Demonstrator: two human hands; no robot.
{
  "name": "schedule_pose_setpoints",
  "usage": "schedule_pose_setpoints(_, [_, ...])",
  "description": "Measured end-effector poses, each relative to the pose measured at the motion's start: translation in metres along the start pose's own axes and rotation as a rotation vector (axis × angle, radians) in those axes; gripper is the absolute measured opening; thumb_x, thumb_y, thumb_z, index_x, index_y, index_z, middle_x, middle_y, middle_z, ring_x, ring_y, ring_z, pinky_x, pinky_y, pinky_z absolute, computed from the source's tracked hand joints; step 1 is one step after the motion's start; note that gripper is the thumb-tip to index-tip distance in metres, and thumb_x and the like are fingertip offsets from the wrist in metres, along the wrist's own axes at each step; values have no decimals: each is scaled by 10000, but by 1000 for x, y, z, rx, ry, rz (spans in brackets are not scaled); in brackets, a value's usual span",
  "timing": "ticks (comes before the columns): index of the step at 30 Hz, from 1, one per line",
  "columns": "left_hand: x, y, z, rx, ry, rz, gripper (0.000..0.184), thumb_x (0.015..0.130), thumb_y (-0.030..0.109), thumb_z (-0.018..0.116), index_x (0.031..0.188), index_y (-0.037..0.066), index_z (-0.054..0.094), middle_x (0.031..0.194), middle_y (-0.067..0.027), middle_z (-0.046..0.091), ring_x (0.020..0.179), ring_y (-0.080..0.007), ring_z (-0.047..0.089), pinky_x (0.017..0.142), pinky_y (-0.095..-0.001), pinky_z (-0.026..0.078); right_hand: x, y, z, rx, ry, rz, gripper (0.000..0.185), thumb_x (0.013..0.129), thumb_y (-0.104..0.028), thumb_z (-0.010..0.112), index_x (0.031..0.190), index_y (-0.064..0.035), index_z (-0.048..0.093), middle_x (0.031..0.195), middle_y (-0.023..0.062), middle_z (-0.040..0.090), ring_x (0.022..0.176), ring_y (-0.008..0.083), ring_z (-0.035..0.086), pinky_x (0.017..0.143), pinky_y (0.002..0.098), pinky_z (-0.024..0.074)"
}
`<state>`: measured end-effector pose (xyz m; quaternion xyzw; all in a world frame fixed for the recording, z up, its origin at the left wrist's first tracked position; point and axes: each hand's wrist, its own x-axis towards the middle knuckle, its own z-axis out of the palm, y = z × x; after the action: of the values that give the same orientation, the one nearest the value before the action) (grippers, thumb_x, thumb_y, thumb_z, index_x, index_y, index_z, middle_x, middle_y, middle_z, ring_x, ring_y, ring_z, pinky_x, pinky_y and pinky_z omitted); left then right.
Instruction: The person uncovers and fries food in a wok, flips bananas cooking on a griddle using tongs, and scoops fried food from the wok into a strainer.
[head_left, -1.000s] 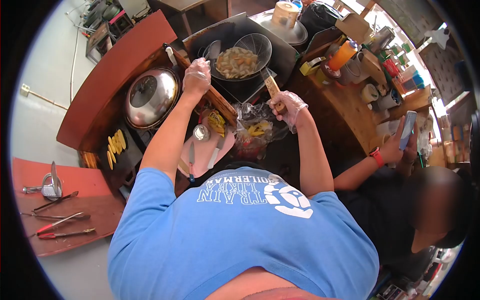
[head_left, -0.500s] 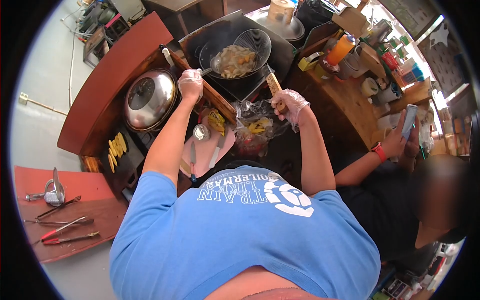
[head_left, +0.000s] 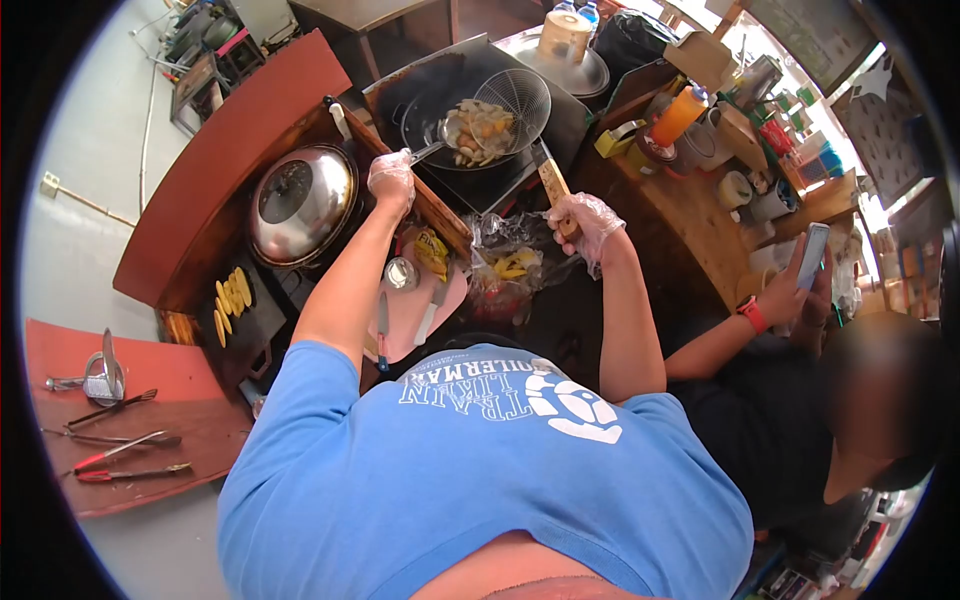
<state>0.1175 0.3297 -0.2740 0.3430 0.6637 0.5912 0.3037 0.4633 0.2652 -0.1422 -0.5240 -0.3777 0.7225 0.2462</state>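
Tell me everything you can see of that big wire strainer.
The strainer has a round, open basket of what looks like metal wire mesh. A metal neck joins it to a long, flat handle, wooden by its look, with dark marks. The person's right hand, in a clear glove, grips the handle's near end. The basket overlaps the right side of the wok; whether they touch is unclear.

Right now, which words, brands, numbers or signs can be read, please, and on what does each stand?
"TRAIN", upside down on the blue T-shirt.
"LIKE", also there, creased.
"OILERMAK", also there, ends unclear.
"Fi", on the yellow packet; the rest is unclear.
Strainer handle: any marks too small to read.
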Motion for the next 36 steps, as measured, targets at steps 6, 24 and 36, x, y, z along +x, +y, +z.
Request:
schedule_pose_setpoints(6, [-7,23,-1,-296,-31,-189,317,921,223,644,659,86,530,538,4,471,365,-108,388,324,-264,289,-2,-3,-2,12,18,14,103,709,-95,604,731,-36,522,630,83,527,512,209,550,417,337,401])
schedule_pose_setpoints(24, [-16,71,-12,708,-86,913,216,846,116,576,1027,58,678,1050,-119,672,944,-298,652,862,-377,521,13,0,-1,178,-52,-49,135,729,-127,628,804,-28,575,669,64,570,525,158,548,425,282,414])
schedule_pose_setpoints(36, [-5,12,-23,741,37,731,212,889,187,597,810,6,674,827,-192,671,812,-377,649,728,-437,516,5,-2,-7,95,-28,-41,131,731,-143,630,781,-35,577,662,60,558,518,169,544,417,294,402])
